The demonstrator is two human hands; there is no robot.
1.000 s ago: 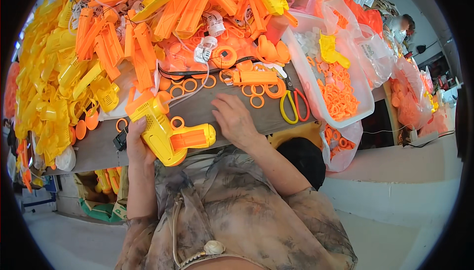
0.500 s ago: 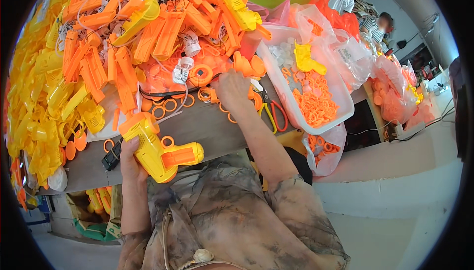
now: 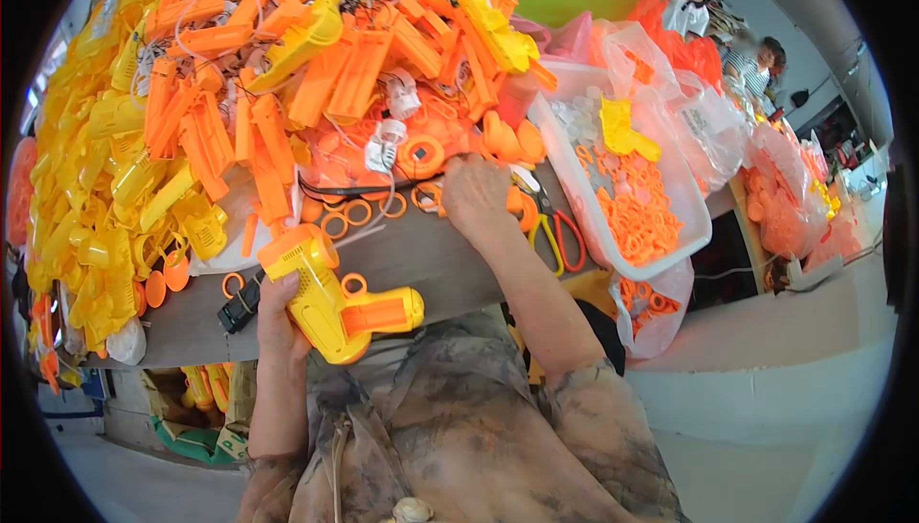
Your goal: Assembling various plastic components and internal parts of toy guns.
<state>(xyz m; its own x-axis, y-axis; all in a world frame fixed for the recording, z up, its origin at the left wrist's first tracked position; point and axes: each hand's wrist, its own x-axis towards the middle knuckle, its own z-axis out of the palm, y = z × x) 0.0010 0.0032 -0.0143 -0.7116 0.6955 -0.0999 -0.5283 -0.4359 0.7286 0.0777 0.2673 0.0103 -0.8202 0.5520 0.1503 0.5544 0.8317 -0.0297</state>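
Observation:
My left hand (image 3: 280,317) is closed around a yellow plastic toy body shaped like a hair dryer (image 3: 330,298), with orange parts at its top and handle. It hangs over the table's near edge. Farther in, my right hand (image 3: 476,196) reaches down among orange rings and round orange caps (image 3: 509,140). Its fingers are curled in, and what they pinch is hidden under the hand. Just left of it lie several orange rings (image 3: 358,212) and a thick orange ring (image 3: 419,156). To its right sit scissors (image 3: 558,234) with red and yellow handles.
Yellow shells (image 3: 105,207) and orange housings (image 3: 359,73) with wires heap up at left and back. At right stands a white tub (image 3: 697,232) of small orange rings, beside plastic bags (image 3: 713,131). A black object (image 3: 239,305) lies near my left hand. Two people are far right.
The whole view has shifted, so everything sits slightly farther right and lower. My left hand keeps its hold on the toy body; my right hand stays among the orange parts.

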